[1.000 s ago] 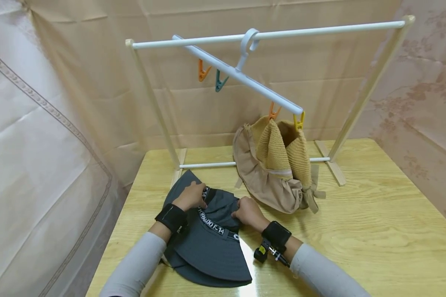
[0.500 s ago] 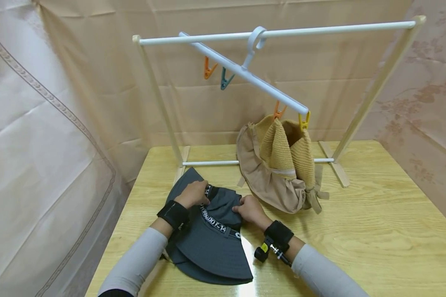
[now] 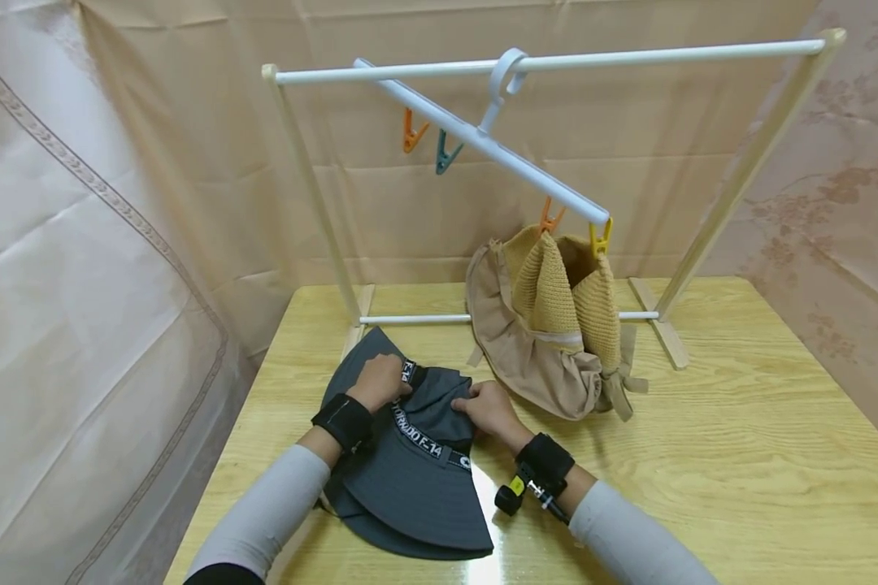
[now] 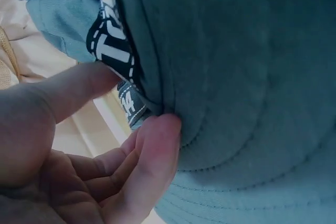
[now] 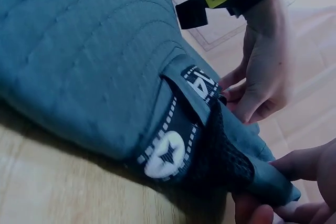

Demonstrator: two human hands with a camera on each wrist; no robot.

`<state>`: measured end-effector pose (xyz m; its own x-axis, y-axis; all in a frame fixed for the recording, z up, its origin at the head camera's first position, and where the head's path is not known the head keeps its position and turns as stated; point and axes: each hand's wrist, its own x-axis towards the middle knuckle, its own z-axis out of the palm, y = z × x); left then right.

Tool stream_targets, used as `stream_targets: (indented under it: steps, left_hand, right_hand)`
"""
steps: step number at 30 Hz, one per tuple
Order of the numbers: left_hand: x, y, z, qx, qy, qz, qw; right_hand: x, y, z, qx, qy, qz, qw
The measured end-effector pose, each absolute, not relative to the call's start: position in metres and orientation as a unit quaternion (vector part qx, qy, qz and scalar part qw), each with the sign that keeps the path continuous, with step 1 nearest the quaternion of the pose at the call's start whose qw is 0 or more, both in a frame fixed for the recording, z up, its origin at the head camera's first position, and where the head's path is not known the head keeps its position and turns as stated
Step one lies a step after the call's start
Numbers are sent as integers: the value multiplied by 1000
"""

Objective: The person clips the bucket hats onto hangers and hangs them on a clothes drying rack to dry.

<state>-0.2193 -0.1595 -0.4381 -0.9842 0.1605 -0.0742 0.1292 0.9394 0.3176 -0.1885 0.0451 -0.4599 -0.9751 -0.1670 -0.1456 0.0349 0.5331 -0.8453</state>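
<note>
A dark grey wide-brimmed hat (image 3: 417, 512) lies folded on the table, its black band (image 3: 417, 439) lettered in white. My left hand (image 3: 378, 383) pinches the hat where band and brim meet. In the left wrist view, the left thumb and a finger (image 4: 157, 140) are at that crease. My right hand (image 3: 488, 409) pinches the crown's edge. The right wrist view shows those fingers (image 5: 307, 163) on the crown (image 5: 273, 182), with dark mesh beside them. The hat's underside is hidden.
A white-barred rack (image 3: 410, 73) stands at the back. From its hanger (image 3: 512, 158) hang an orange clip (image 3: 412, 130) and a teal clip (image 3: 446, 152). Another orange clip (image 3: 549, 216) and a yellow clip (image 3: 600, 238) hold a tan cloth item (image 3: 519, 357) with ribbed parts and ties.
The head view has shifted slightly. Both hands keep hold of the grey hat, and the right hand has edged a little to the left with the crown's edge.
</note>
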Motion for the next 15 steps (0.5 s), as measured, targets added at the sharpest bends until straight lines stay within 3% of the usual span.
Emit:
stream_targets:
  steps: [15]
  left_hand:
    - [-222, -158, -435, 70, 983, 158, 56]
  right_hand:
    - [-181, 45, -454, -72, 871, -473, 113]
